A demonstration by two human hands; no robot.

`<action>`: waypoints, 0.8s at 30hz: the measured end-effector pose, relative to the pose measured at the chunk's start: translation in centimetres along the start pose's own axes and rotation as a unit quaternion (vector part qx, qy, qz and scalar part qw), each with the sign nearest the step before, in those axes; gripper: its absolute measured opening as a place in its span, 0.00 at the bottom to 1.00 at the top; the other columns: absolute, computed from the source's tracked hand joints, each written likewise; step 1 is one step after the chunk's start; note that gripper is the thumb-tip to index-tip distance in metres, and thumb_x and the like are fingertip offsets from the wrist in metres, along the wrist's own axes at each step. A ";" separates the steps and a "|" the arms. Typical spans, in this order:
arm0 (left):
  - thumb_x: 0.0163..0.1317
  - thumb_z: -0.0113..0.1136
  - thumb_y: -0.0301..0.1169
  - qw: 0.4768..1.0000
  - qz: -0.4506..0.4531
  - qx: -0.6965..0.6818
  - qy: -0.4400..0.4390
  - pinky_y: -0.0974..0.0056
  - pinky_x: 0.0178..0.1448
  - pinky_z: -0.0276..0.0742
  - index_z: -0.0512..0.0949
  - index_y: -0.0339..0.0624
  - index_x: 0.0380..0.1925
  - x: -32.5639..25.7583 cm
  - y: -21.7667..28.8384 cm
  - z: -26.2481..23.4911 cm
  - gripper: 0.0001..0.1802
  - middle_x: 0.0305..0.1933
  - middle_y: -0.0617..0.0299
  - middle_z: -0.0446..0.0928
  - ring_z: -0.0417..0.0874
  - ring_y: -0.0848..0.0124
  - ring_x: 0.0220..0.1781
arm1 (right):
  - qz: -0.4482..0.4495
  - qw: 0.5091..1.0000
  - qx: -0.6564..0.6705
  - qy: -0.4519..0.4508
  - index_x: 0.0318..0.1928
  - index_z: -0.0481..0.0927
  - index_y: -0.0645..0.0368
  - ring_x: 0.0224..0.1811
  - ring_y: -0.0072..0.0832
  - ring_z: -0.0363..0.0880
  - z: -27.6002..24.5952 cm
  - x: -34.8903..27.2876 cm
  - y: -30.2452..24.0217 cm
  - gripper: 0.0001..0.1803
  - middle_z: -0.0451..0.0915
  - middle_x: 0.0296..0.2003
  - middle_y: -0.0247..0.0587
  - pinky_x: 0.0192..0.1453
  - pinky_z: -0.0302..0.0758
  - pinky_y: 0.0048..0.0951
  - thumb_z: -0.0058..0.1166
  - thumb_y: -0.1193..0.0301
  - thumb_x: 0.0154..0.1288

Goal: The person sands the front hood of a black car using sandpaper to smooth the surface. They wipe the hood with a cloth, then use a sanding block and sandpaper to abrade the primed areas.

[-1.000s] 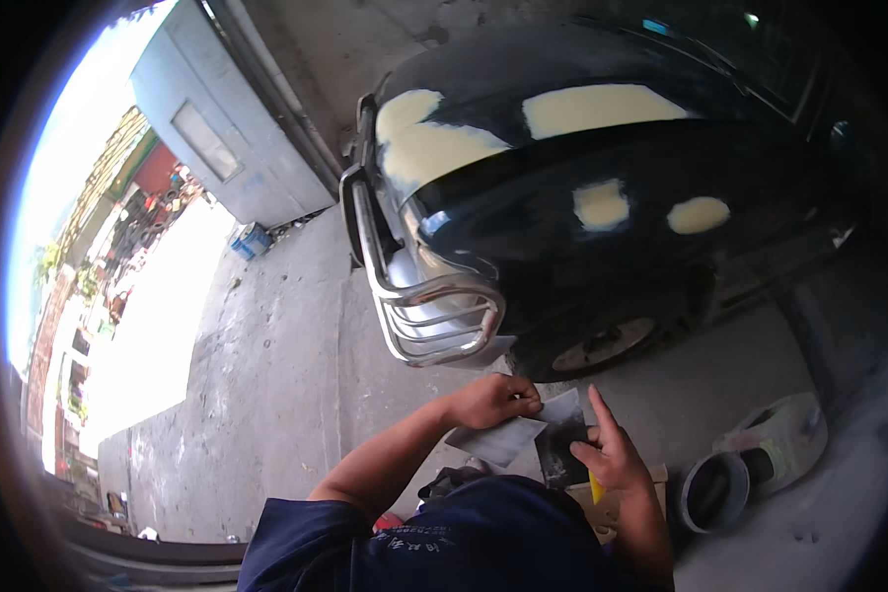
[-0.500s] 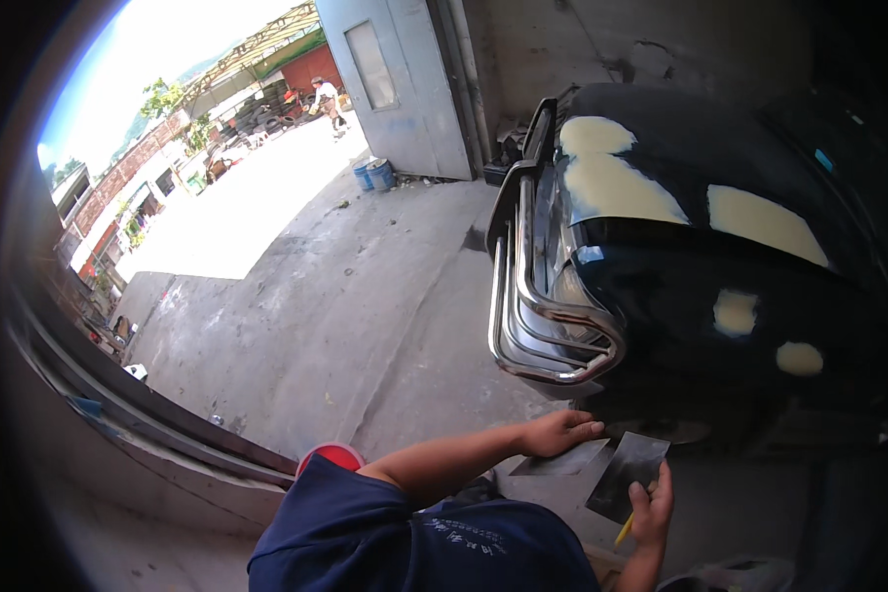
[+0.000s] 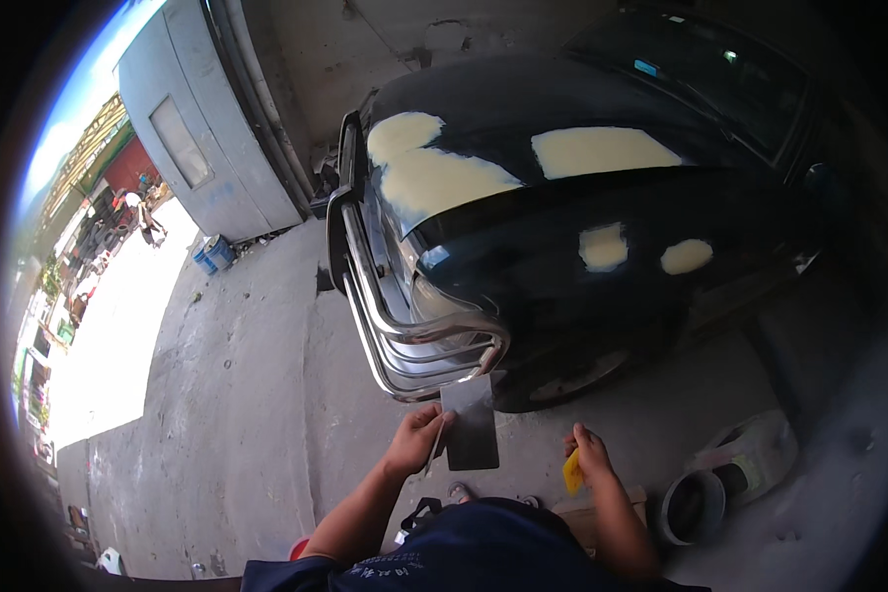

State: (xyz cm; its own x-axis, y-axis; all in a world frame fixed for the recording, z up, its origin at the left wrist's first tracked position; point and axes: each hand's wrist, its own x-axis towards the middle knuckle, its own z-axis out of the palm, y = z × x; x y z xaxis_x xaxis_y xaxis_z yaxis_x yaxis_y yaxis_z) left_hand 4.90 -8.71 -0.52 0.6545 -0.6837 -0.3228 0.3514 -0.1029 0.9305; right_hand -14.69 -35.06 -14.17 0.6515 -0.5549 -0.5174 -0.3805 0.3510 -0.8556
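A dark rectangular plate [image 3: 470, 424] is gripped along its left edge by the left hand [image 3: 416, 440], with the fingers closed on it and the thumb laid over its face. The plate is held upright in front of the body, its upper edge lying just below the chrome bull bar [image 3: 405, 335] of the car. A small yellow spreader [image 3: 571, 473] is pinched in the right hand [image 3: 589, 459], which is clenched around it (only the lower part of the spreader shows below the fingers). The two hands are held apart, the plate to the left and the spreader to the right, both above the concrete floor [image 3: 247, 414].

The black car [image 3: 582, 207] is parked directly ahead, nose toward the open doorway. Pale cream filler patches [image 3: 434, 178] are seen on the bonnet, and two smaller ones [image 3: 602, 247] on the side of the wing. The front wheel [image 3: 572, 380] is partly visible beneath the wing, just beyond the plate.

A round tin with a dark inside [image 3: 693, 506] is set on the floor to the right of the right forearm, touching or just beside a whitish lump [image 3: 755, 454] (whether rag or bag cannot be told). A grey door [image 3: 202, 128] is swung open at the upper left, and a blue container [image 3: 212, 255] stands at its foot.
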 end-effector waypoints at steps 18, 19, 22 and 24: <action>0.68 0.56 0.38 0.994 0.047 -0.088 0.034 0.75 0.18 0.57 0.73 0.44 0.28 2.0 1.9 -12.3 0.12 0.18 0.72 0.69 0.64 0.83 0.14 | 0.237 0.968 0.035 0.072 0.49 0.76 0.61 0.48 0.36 0.77 -5.7 -7.1 13.3 0.20 0.78 0.45 0.47 0.55 0.75 0.34 0.60 0.63 0.61; 0.67 0.57 0.37 0.993 0.043 -0.104 0.038 0.74 0.21 0.61 0.73 0.44 0.28 1.8 2.3 -12.4 0.12 0.20 0.71 0.70 0.67 0.82 0.17 | 0.256 0.962 0.012 0.093 0.49 0.76 0.61 0.48 0.36 0.78 -6.6 -7.5 13.5 0.19 0.78 0.45 0.48 0.55 0.75 0.34 0.60 0.63 0.61; 0.65 0.58 0.35 0.987 0.043 -0.151 0.046 0.73 0.28 0.69 0.73 0.43 0.28 1.3 4.6 -11.9 0.10 0.24 0.69 0.73 0.72 0.80 0.23 | 0.298 0.945 -0.029 0.132 0.48 0.76 0.61 0.48 0.36 0.78 -8.1 -8.8 14.0 0.19 0.79 0.44 0.48 0.54 0.75 0.34 0.60 0.63 0.61; 0.66 0.58 0.33 0.978 0.066 -0.187 0.057 0.73 0.28 0.69 0.73 0.43 0.29 1.3 5.4 -11.1 0.09 0.25 0.69 0.73 0.72 0.80 0.24 | 0.315 0.937 -0.048 0.141 0.48 0.76 0.61 0.48 0.37 0.78 -8.9 -8.9 13.8 0.19 0.79 0.44 0.48 0.54 0.75 0.35 0.60 0.63 0.61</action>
State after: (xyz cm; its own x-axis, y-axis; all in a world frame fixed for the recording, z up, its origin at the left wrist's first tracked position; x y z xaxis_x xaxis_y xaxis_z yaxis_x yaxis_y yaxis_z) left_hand 15.11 -2.16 2.13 0.7738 -0.5859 -0.2408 0.4652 0.2676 0.8438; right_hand -31.53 -32.03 -21.51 0.0830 -0.4423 -0.8930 -0.6982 0.6136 -0.3688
